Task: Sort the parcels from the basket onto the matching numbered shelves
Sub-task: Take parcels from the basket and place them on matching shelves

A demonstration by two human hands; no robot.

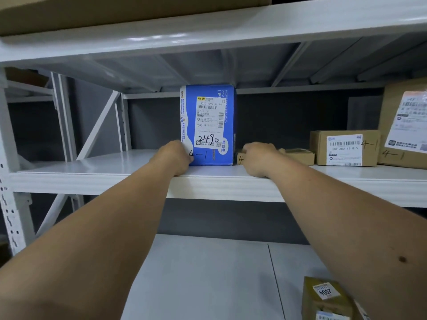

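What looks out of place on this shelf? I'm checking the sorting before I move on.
Nothing stands out. The blue box stands upright, marked 4-1, like the two brown boxes to its right. The flat parcel under the right hand is partly hidden.

Blue parcel [208, 125] reads "2490" and "4-1"; low box [323, 296] label "2004".

Two bare forearms fill the lower part of the view; no sleeves, cuffs or gloves cover them up to where the frame cuts them off; the left hand [173, 155] and the right hand [258, 158] wear no rings, and neither wrist carries a watch or band; a small dark mole sits on the right forearm [360, 229], low towards the elbow.
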